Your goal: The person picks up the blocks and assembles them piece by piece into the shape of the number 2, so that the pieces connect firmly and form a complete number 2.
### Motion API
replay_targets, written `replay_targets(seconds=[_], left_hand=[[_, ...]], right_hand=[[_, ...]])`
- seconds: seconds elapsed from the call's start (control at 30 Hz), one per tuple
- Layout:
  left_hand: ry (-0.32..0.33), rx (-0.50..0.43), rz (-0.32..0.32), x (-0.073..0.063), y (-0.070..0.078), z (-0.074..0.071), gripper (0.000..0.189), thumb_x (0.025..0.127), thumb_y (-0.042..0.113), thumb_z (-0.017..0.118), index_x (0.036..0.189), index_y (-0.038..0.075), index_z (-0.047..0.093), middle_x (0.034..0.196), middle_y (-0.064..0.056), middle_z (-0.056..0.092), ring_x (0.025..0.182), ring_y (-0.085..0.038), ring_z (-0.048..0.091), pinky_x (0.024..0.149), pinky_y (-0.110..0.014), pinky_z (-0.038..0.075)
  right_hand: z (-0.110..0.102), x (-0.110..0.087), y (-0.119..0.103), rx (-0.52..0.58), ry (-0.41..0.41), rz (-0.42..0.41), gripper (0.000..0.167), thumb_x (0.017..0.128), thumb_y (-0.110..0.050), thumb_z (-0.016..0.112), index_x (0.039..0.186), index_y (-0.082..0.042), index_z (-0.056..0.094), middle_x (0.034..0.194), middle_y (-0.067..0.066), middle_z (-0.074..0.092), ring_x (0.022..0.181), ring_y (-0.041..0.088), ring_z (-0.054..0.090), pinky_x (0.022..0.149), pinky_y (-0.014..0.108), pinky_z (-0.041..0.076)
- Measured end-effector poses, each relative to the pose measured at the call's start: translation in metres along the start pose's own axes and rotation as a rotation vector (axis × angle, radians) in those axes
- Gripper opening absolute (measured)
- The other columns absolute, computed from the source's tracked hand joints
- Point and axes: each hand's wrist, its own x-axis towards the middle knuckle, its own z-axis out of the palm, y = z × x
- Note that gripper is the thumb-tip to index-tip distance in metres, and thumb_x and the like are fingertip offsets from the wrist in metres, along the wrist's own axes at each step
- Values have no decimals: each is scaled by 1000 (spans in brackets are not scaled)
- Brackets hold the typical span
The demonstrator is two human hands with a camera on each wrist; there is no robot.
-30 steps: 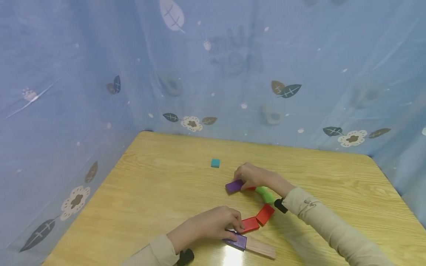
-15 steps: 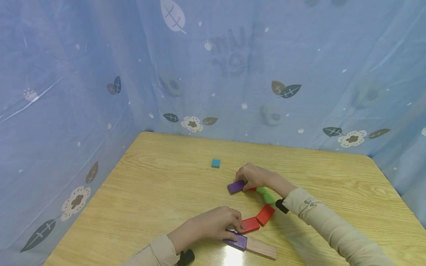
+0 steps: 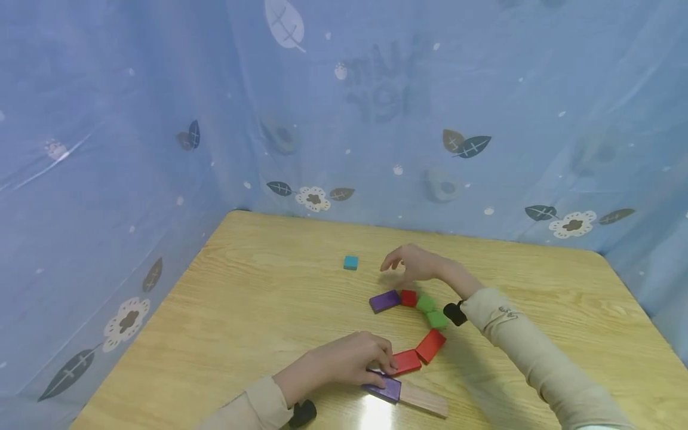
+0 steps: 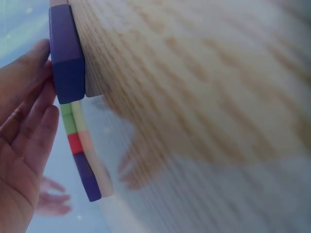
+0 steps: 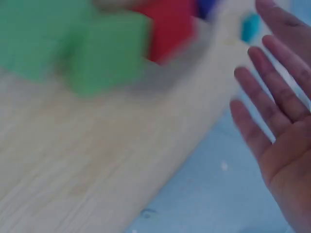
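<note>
In the head view, my left hand [image 3: 346, 360] rests at the near end of a curved row of blocks. Its thumb touches a purple block [image 3: 392, 390] and a fingertip touches a red block [image 3: 407, 362]. The left wrist view has fairly straight fingers against that purple block [image 4: 68, 58]. My right hand [image 3: 418, 263], holding nothing, hovers beyond the row's far end, its fingers loosely spread in the right wrist view. Below it lie another purple block [image 3: 384, 301] and a small red block [image 3: 408, 297].
Two green blocks [image 3: 437, 321] and a second long red block [image 3: 431, 346] form the curve's right side. A plain wooden block [image 3: 424, 399] adjoins the near purple one. A small teal block [image 3: 350, 263] sits apart farther back. Blue patterned curtains [image 3: 344, 119] surround the table [image 3: 258, 286].
My right hand has let go of the far purple block and lifted away from it, backward. That block now lies against the small red one. My left hand has stayed in place.
</note>
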Motion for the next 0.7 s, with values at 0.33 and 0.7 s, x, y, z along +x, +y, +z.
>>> replay_targets(seconds=[0.33, 0.7], left_hand=[[-38, -10, 0, 3, 1, -2, 19, 86, 23, 72, 101, 13, 75, 103, 10, 66, 96, 9, 56, 85, -2, 38], [-25, 24, -16, 0, 2, 1, 20, 84, 26, 73, 101, 14, 75, 103, 12, 65, 95, 11, 55, 83, -1, 38]], right_hand=[[-17, 36, 18, 765, 148, 6, 40, 91, 3, 60, 129, 10, 52, 130, 21, 57, 122, 36, 51, 96, 36, 48], [23, 87, 33, 665, 22, 69, 54, 85, 2, 68, 135, 7, 48, 142, 19, 45, 136, 35, 35, 112, 47, 27]])
